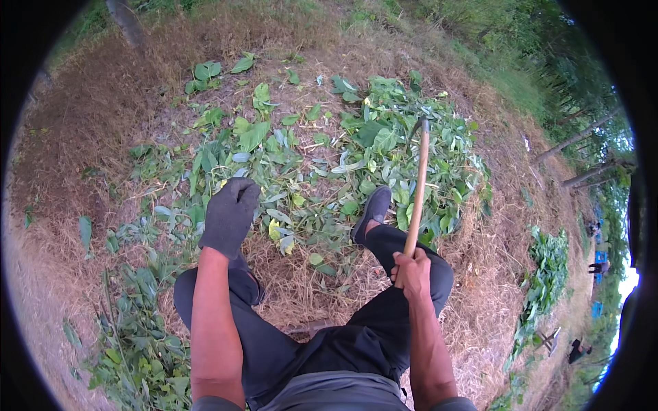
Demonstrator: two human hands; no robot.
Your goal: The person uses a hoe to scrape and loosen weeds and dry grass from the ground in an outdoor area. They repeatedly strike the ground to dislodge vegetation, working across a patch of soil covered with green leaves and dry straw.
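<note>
My right hand [413,272], bare, grips the lower end of a long wooden handle [420,190]. A dark, hooked metal blade [419,125], like a sickle's, sits at its far end over a heap of cut leafy stems [390,138]. My left hand [230,218] wears a dark knit glove, its fingers curled under. It hovers over or rests at the near edge of scattered green leaves [277,169]; which of the two, I cannot tell. The glove hides its palm, so anything inside is out of sight.
I sit low with knees apart, and my right shoe [375,208] touches the leaf heap's edge. More leafy cuttings [139,329] lie at lower left. Another leafy row [545,277] runs along the right. Dry grass [303,287] covers the ground. People [599,267] appear far right.
</note>
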